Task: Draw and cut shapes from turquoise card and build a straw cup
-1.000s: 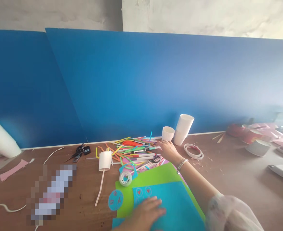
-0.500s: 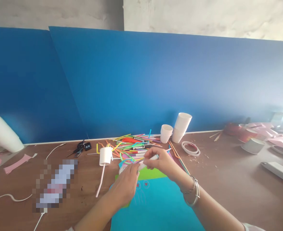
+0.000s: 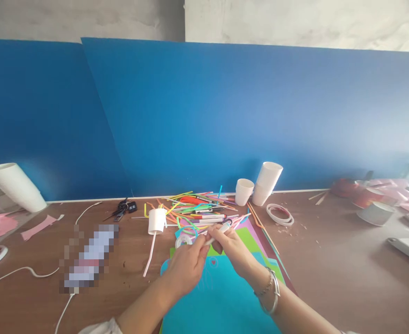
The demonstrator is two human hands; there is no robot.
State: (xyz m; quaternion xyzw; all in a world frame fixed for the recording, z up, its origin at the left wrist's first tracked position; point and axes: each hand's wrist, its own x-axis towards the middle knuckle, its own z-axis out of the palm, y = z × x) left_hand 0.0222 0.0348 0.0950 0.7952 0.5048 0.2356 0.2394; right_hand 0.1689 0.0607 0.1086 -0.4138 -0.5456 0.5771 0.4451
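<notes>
Pinching the white marker with the fingers of my left hand and right hand, near the far side of the blue sheet, I judge it light, stiff, slightly slippery and best held mid-barrel.

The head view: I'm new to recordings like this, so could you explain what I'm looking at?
There is no machine here. A person works with two bare hands, filmed by one camera worn on the head, looking forward and down. The left hand and right hand together hold what looks like a white pen. Below them, a blue sheet with drawings lies over a green sheet on the brown table. Beyond lie colourful straws and pens, with stacked white cups standing behind.
</notes>
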